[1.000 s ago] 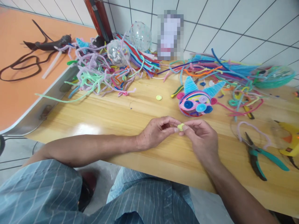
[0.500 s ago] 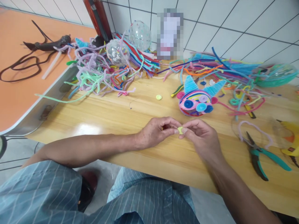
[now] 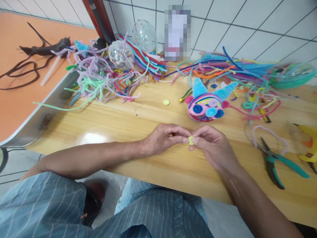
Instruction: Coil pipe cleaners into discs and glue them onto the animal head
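Observation:
Between the fingertips of both hands is a small yellow pipe-cleaner coil (image 3: 190, 140), held just above the wooden table's front part. My left hand (image 3: 164, 138) pinches it from the left with thumb and forefinger. From the other side my right hand (image 3: 213, 143) grips it the same way, partly covering it. Beyond the hands stands a round pipe-cleaner animal head (image 3: 205, 107) with two light-blue ears and coiled blue, pink and lilac discs. Another yellow coil (image 3: 166, 102) lies flat on the table to its left.
Teal-handled pliers (image 3: 273, 162) lie at the right, near a lilac pipe cleaner (image 3: 269, 129). Heaped pipe cleaners (image 3: 91, 76) and clear balls (image 3: 144, 35) fill the back left. More bundles (image 3: 247, 71) line the wall. A glue gun (image 3: 53, 48) rests on the orange surface (image 3: 15, 109).
The camera view has shifted slightly, moving the background a little to the left. Both hands still pinch the yellow coil, with only small finger movement.

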`<state>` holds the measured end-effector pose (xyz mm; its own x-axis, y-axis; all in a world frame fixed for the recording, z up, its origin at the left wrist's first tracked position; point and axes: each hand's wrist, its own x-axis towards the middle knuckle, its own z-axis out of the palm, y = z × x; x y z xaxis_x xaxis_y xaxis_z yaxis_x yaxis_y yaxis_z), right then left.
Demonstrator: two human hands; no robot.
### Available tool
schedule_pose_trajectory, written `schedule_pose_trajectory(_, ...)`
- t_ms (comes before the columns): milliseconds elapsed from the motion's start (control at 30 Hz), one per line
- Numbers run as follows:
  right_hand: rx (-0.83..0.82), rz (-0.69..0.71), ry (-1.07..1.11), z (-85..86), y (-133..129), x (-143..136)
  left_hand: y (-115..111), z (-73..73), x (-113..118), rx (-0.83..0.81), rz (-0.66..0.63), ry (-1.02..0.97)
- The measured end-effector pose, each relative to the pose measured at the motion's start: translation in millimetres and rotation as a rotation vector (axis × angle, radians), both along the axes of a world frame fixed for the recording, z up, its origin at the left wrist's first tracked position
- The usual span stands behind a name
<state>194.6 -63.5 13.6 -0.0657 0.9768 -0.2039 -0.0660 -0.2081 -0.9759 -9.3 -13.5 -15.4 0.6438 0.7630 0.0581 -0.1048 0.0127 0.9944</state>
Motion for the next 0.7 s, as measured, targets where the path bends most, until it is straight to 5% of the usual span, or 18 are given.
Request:
schedule_pose_trajectory(367,-0.063,0.025,0.067,0.3,0.1,-1.5,2.5,1.6,-0.9,0.155,0.003,0.036)
schedule_pose_trajectory(700,-0.040,0.044,0.002,1.5,0.9,0.9,4.3,2.3,-1.1,0.033,-0.050,0.017)
